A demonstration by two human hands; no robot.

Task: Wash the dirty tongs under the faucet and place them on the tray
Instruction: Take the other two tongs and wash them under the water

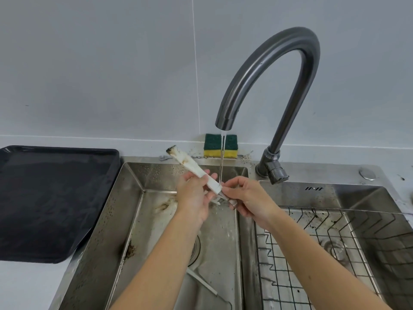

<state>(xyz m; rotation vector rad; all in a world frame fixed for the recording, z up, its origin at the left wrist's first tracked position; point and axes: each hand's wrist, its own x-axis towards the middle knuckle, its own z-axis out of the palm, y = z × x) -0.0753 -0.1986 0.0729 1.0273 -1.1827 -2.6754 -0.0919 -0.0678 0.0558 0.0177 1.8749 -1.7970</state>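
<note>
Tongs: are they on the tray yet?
No, the left hand and right hand hold the tongs under the faucet stream, apart from the tray.

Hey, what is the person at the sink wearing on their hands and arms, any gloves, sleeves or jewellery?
Nothing that shows. The left hand and the right hand are bare, with no gloves and no ring visible. The left forearm and the right forearm are uncovered down to the frame's edge: no sleeves, watch or bracelet in view.
</note>
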